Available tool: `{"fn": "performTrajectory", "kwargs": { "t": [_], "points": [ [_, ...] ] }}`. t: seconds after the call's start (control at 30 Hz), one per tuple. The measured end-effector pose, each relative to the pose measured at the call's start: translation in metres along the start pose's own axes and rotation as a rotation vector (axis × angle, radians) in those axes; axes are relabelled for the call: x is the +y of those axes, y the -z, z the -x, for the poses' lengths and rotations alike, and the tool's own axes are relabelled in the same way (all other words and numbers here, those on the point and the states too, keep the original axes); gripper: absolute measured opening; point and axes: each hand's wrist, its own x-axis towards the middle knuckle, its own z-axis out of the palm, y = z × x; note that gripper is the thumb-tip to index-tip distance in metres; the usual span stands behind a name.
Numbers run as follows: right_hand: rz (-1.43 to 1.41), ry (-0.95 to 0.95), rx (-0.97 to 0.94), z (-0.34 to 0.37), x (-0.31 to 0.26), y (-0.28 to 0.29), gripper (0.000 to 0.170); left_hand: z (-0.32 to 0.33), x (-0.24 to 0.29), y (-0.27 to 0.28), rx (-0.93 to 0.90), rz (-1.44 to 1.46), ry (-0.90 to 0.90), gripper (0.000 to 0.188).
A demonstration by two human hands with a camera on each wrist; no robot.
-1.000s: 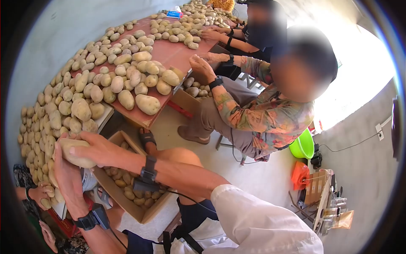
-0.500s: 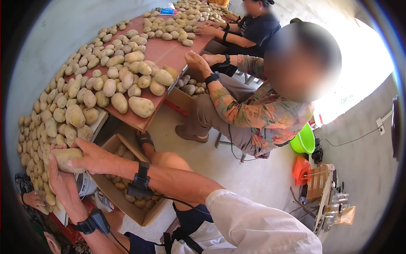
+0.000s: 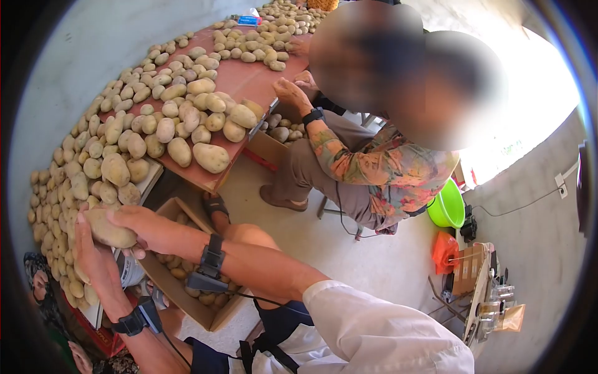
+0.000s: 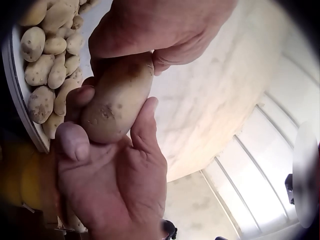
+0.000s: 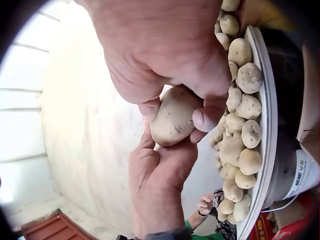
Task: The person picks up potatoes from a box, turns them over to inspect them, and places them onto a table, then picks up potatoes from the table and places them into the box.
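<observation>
While both hands hold it up beside the potato pile (image 3: 80,185), one large, oblong, pale-tan potato (image 3: 111,228) catches my eye in the head view, the left hand (image 3: 96,265) and right hand (image 3: 148,229) at its two sides. From the left wrist, its skin shows a dark, rough patch, and the left fingers and thumb curl round its lower end. From the right wrist, it looks rounder, lightly pitted, pinched from above by the right fingers.

Your right grip (image 4: 162,30), cut off atop the left wrist view, hides one end of your pale-brown oval potato (image 4: 117,102); blur masks the head (image 3: 458,90) of the floral-shirted person (image 3: 380,165).
</observation>
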Motion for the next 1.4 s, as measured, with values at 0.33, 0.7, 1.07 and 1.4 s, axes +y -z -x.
{"fn": "performTrajectory", "kwargs": {
  "t": [0.33,0.7,1.07,1.4],
  "points": [
    [-0.114,-0.048,-0.032,0.007,0.002,-0.016,0.056,0.003,0.001,-0.001,0.059,-0.141,-0.093,0.046],
    [0.565,0.169,0.382,0.022,-0.027,-0.03,0.05,0.007,-0.005,-0.003,0.17,-0.742,-0.238,0.032],
    [0.725,0.24,0.361,0.023,-0.032,-0.032,0.049,0.009,-0.002,-0.015,0.322,-0.54,-0.135,0.036],
    [0.807,-0.11,-0.006,0.031,-0.034,-0.006,0.056,0.02,-0.006,-0.016,0.196,-1.02,-0.179,0.04]
  ]
}}
